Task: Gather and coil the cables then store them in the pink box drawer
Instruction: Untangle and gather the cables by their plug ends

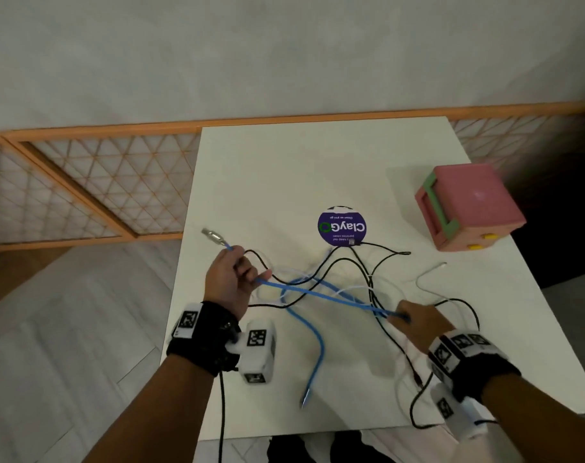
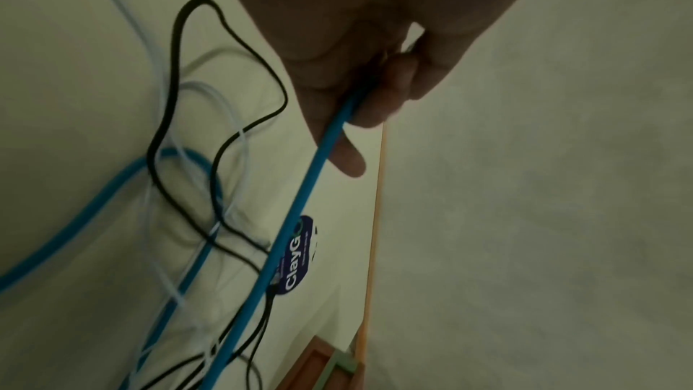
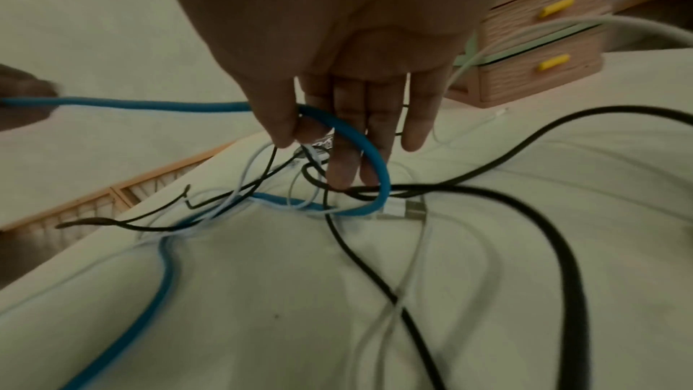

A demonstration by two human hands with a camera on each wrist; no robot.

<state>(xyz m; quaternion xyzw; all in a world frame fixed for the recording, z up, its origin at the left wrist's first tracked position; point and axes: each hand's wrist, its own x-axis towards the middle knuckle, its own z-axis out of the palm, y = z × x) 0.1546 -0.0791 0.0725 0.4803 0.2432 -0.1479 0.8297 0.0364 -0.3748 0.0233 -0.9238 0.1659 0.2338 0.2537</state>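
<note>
A blue cable [image 1: 317, 292] runs taut between my two hands above a tangle of black cables [image 1: 351, 262] and thin white cables [image 1: 428, 272] on the white table [image 1: 284, 168]. My left hand [image 1: 237, 272] grips the blue cable [image 2: 300, 203] just behind its silver plug [image 1: 212, 234], fingers curled round it. My right hand [image 1: 414, 315] pinches the same blue cable [image 3: 150, 105] between thumb and forefinger, the other fingers straight [image 3: 375, 129]. The pink box [image 1: 468, 205] stands at the table's right, its two yellow-handled drawers [image 3: 540, 49] shut.
A round purple sticker [image 1: 341, 226] lies on the table behind the tangle. The blue cable's free end [image 1: 306, 396] trails toward the front edge. Black cable loops [image 3: 562, 233] lie under my right wrist. An orange lattice rail [image 1: 84, 182] runs behind the table.
</note>
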